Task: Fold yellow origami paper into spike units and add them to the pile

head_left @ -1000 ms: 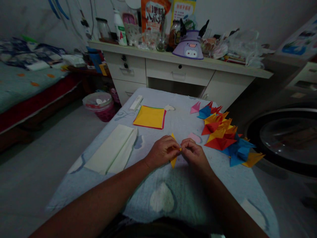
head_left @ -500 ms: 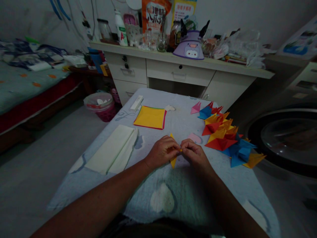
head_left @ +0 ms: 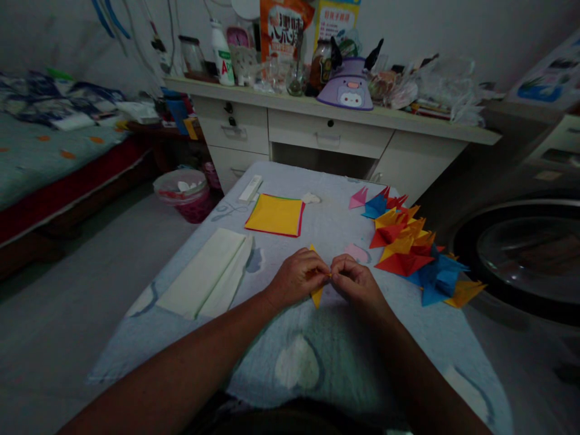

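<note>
A small folded piece of yellow origami paper point(head_left: 316, 296) is pinched between my two hands, mostly covered by the fingers. My left hand point(head_left: 299, 275) is closed on its left side, with a pointed flap showing above and below. The fingertips of my right hand point(head_left: 353, 277) grip a tiny end of the same paper, close against the left fingertips. To the right lies a row of folded paper cranes point(head_left: 403, 257) in red, orange, yellow, blue and pink. A stack of square paper point(head_left: 275, 214), yellow on top, lies beyond my left hand.
A patterned cloth point(head_left: 290, 326) covers the table. Folded pale paper or cloth point(head_left: 206, 272) lies at left, with a white narrow box point(head_left: 251, 188) behind it. A cluttered cabinet point(head_left: 328, 115) stands at the back, a pink bin point(head_left: 188, 196) at left, a washing machine point(head_left: 530, 254) at right.
Both hands stay in nearly the same place. Less of the yellow paper shows between the fingertips now.
</note>
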`<state>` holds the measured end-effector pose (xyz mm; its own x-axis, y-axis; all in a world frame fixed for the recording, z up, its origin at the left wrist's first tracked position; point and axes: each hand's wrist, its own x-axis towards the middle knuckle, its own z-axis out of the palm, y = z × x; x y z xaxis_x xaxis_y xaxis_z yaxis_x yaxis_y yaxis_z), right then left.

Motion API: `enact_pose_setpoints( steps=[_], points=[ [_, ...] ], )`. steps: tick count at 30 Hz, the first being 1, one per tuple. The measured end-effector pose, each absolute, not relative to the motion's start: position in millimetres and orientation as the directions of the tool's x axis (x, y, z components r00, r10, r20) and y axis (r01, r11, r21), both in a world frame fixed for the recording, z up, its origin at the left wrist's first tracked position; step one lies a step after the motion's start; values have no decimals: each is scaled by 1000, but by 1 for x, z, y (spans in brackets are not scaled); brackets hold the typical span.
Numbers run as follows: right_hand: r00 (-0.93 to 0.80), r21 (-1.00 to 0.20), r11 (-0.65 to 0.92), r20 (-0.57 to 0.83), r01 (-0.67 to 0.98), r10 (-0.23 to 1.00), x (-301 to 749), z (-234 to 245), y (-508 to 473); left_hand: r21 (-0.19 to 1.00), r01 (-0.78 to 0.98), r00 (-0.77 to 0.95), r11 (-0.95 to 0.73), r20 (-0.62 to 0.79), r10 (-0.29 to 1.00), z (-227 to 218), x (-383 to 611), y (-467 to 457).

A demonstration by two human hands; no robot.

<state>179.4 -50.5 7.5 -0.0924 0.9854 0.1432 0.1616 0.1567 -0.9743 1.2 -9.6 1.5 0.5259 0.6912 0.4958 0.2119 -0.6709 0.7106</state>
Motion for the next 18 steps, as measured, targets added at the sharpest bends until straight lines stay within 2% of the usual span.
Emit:
enact_pose_setpoints(
  steps=[5,12,18],
  points=[
    [-87,-978,152,141,145,986,180,8,-51,760,174,521,-626,469,713,1,3,-8],
    [-63,-984,137,131,110,989,185,0,-48,882,84,536,-464,353,767,-2,9,-4],
    [-16,-978,128,127,164,992,187,-7,-44,898,55,538,-437,342,770,-3,10,-3]
  ],
)
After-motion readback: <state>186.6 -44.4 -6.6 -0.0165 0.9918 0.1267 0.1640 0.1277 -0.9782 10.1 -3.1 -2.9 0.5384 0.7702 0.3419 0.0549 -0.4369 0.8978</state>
